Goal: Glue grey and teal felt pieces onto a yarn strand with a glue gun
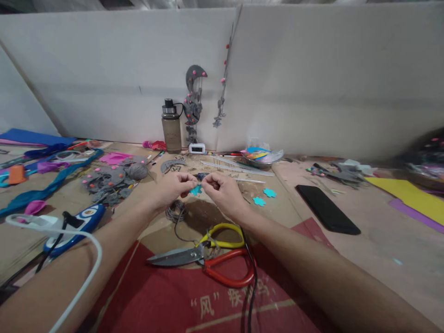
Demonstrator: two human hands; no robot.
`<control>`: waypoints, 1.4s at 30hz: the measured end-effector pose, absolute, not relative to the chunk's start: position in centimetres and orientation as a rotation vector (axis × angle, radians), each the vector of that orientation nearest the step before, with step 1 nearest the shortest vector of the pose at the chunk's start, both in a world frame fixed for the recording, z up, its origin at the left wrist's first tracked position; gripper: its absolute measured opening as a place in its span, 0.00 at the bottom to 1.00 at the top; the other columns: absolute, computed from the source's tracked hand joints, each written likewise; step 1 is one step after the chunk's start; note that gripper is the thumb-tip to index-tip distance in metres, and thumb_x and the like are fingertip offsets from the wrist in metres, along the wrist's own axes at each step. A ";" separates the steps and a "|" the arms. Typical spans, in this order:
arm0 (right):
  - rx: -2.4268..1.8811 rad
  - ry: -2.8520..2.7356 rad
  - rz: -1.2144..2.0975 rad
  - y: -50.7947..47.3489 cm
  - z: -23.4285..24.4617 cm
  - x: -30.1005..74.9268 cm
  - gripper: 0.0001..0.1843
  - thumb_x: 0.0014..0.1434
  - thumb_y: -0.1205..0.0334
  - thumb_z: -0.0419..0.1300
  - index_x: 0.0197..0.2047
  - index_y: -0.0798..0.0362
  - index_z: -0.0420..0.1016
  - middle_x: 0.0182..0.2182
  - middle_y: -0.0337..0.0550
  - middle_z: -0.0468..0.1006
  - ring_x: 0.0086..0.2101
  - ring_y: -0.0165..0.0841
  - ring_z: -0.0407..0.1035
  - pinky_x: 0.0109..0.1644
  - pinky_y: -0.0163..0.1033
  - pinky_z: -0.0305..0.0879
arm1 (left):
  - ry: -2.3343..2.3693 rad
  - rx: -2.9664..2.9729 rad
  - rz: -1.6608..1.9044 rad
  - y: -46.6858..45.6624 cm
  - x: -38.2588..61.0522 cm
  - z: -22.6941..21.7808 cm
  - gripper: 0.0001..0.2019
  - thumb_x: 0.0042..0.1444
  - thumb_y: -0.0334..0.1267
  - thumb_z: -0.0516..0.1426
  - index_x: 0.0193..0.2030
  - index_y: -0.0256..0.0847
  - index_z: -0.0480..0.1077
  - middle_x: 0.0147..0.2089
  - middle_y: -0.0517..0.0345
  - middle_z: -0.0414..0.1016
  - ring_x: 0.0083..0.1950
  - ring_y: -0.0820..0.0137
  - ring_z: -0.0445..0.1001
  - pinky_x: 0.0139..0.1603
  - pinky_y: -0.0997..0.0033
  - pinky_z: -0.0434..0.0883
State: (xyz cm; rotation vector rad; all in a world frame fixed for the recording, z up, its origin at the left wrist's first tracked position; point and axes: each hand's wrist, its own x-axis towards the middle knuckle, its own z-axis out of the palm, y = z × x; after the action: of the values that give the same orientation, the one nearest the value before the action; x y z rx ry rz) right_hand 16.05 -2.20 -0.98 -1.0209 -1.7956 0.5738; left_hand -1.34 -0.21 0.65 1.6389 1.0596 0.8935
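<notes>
My left hand (pixel 180 187) and my right hand (pixel 220 187) meet over the middle of the table, fingertips pinched close together. Between them shows a small teal flower-shaped cutout (pixel 196 189), held at its edge; whether a thread is in the fingers too is hard to make out. Two more teal flower cutouts, one nearer (pixel 259 201) and one farther (pixel 270 193), lie right of my right hand. Below my left hand sits a coil of grey cord (pixel 176 211), its end trailing toward scissors (pixel 208 259) with one yellow and one red handle.
A black phone (pixel 327 209) lies to the right. Grey felt pieces with pompoms (pixel 109 180) and a blue glue gun (pixel 78 231) are at left. A bottle (pixel 171 129), a small white clock (pixel 197 148) and a clear dish (pixel 267 158) stand near the wall. A white cable (pixel 99 259) crosses my left arm.
</notes>
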 end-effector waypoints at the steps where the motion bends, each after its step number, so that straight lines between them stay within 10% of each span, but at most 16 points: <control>1: -1.015 -1.803 0.564 -2.2 -1.0 16.1 0.09 0.56 0.60 0.54 0.28 0.54 0.70 0.23 0.36 0.67 0.26 0.27 0.58 0.31 0.32 0.53 | 1.060 1.642 0.873 -0.2 -1.3 0.7 0.09 0.43 0.41 0.60 0.27 0.37 0.74 0.24 0.61 0.67 0.23 0.77 0.59 0.25 0.75 0.56; 16: -1.050 -1.690 0.799 -1.5 -1.3 16.3 0.05 0.51 0.65 0.54 0.25 0.54 0.66 0.20 0.32 0.62 0.22 0.24 0.53 0.27 0.32 0.50 | 1.026 1.386 0.805 0.0 -1.3 0.4 0.16 0.40 0.45 0.65 0.32 0.34 0.76 0.24 0.58 0.70 0.23 0.79 0.61 0.24 0.77 0.56; 42: -1.030 -1.893 0.301 -2.7 -2.2 16.1 0.04 0.56 0.67 0.54 0.30 0.53 0.66 0.28 0.39 0.67 0.29 0.30 0.60 0.32 0.35 0.55 | 1.142 1.666 0.813 -0.7 -0.9 0.0 0.16 0.44 0.49 0.61 0.26 0.36 0.71 0.23 0.63 0.64 0.25 0.77 0.58 0.26 0.74 0.55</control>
State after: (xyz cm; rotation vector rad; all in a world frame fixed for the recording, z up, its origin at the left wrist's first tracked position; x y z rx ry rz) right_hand 16.13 -2.72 -2.19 -1.0303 -1.8929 0.3009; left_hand -0.88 -0.67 0.04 1.6661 1.1422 0.8125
